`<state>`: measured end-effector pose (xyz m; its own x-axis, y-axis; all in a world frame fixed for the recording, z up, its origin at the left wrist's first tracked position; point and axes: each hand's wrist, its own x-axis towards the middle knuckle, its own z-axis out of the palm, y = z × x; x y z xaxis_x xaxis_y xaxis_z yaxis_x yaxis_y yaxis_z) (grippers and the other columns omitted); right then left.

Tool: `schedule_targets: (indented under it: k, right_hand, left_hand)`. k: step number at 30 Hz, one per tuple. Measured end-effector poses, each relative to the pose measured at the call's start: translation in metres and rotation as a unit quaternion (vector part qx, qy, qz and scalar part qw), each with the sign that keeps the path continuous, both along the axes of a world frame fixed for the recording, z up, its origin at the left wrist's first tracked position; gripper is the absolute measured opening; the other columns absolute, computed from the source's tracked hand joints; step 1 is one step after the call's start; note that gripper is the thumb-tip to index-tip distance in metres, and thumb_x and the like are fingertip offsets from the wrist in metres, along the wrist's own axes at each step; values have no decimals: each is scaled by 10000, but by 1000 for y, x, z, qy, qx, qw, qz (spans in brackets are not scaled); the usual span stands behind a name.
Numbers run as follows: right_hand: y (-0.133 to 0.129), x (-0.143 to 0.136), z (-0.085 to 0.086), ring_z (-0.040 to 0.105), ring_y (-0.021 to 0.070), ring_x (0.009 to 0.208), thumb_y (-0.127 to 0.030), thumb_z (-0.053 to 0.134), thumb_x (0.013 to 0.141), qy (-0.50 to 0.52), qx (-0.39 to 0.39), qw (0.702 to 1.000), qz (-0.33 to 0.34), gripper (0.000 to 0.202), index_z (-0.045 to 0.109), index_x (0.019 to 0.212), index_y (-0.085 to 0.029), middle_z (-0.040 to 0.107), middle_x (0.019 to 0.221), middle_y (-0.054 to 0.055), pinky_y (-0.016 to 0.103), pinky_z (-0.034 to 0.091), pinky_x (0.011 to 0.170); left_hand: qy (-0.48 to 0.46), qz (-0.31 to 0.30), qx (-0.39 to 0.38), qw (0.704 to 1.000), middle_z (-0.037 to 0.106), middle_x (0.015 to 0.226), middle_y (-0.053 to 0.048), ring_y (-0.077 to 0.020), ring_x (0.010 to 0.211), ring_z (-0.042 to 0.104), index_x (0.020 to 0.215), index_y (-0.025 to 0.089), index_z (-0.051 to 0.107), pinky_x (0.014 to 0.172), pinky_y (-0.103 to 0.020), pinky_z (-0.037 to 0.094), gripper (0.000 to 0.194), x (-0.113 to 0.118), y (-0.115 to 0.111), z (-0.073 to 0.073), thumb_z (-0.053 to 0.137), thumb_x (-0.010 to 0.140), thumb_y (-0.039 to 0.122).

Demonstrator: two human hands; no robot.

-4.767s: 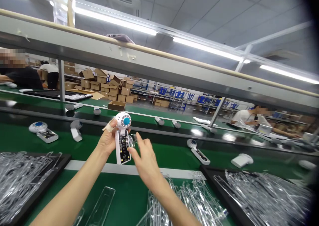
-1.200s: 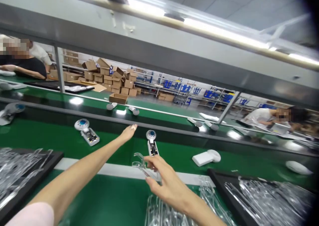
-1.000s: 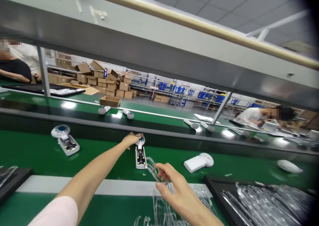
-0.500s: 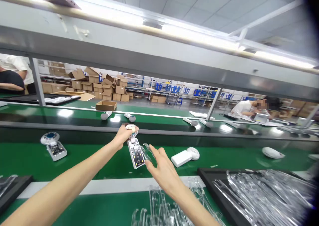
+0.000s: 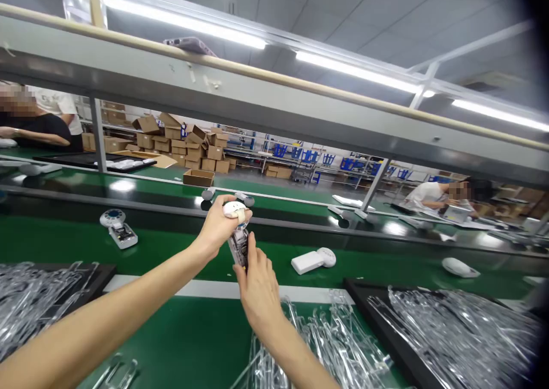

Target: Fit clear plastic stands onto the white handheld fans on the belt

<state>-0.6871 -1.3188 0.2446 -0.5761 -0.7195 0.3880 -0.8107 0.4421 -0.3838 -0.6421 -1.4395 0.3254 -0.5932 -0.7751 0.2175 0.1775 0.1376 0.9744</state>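
Note:
My left hand [image 5: 214,231] is closed around the round white head of a small device [image 5: 238,245], holding it above the green bench. The device's rectangular body hangs below, open-faced, with a dark circuit board showing. Along the body's lower right side my right hand [image 5: 261,292] grips with thumb and fingers. Its fingers cover part of the board, and the clear plastic piece seen there earlier is hard to make out now. A similar open device [image 5: 123,235] lies to the left, and a closed white one [image 5: 309,261] lies face down to the right.
Clear plastic pieces [image 5: 326,337] are heaped in front of me. More fill black trays at right [image 5: 355,303] and left [image 5: 107,272]. Behind runs a dark conveyor [image 5: 283,211] carrying several white devices. An overhead shelf [image 5: 274,91] spans the view. Co-workers sit at far left and right.
My right hand has brought the clear plastic piece against the device's body and closed on it. The device has tilted, and the view has shifted left.

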Motion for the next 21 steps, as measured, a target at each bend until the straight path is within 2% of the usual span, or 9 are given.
schedule_targets:
  k: [4,7,9,11,13,15,17,19,21]
  right_hand:
    - [-1,-9,15,548,273,929,-254,311,945,-34,-37,997,62,607,83,1505,-192,524,1072,138,444,506,763]
    - [-1,-10,29,509,275,1001,-204,362,921,18,-75,993,91,615,148,1497,-225,508,1102,132,451,481,833]
    - [-1,-7,36,495,290,1011,-187,415,892,53,-73,991,98,606,251,1472,-248,515,1105,133,474,467,842]
    - [-1,-3,39,500,292,1003,-203,471,862,47,-79,989,112,578,355,1425,-258,532,1106,128,482,459,848]
    - [-5,-3,41,521,263,1012,-271,494,858,-35,-138,982,126,538,403,1388,-247,552,1119,111,435,462,867]
    - [-15,-7,41,563,214,944,-397,460,876,-180,-244,948,97,452,491,1287,-211,596,1051,84,346,486,808]
    - [-30,-15,40,580,178,755,-500,393,876,-308,-350,884,32,418,618,996,-169,623,842,53,282,483,661]
    - [-45,-22,40,507,149,567,-543,351,860,-359,-411,838,-9,477,568,641,-178,549,606,16,260,426,544]
    - [-56,-26,41,436,131,493,-542,331,854,-351,-437,828,-9,521,454,479,-203,462,487,-7,259,384,520]
  left_hand:
    - [85,-49,25,995,607,1136,-75,-174,940,609,1295,225,404,729,-229,483,829,14,3,-4,808,579,336]
    - [107,-134,89,981,640,1098,-86,-196,980,604,1181,186,528,765,-240,484,699,18,3,-17,806,578,403]
    - [92,-160,131,974,669,1036,-98,-223,967,614,1084,168,601,753,-270,492,598,19,3,-25,776,599,470]
    - [86,-143,139,976,680,1029,-97,-241,970,620,1066,177,626,754,-294,496,566,21,2,-29,757,614,492]
    - [98,-102,104,984,680,1046,-91,-250,993,619,1042,182,639,778,-307,496,532,23,4,-29,760,616,476]
    - [120,-62,53,989,683,1040,-88,-256,1007,619,1011,181,642,821,-325,496,490,26,8,-26,754,625,462]
    - [133,-39,-8,990,688,1027,-85,-256,998,626,1001,189,637,850,-348,501,456,28,15,-24,746,637,441]
    - [134,-23,-77,988,687,1029,-83,-254,979,634,978,200,640,861,-360,508,403,31,21,-24,738,648,409]
    - [137,-8,-125,983,678,1059,-81,-252,989,631,976,213,641,876,-359,510,363,33,24,-25,729,664,377]
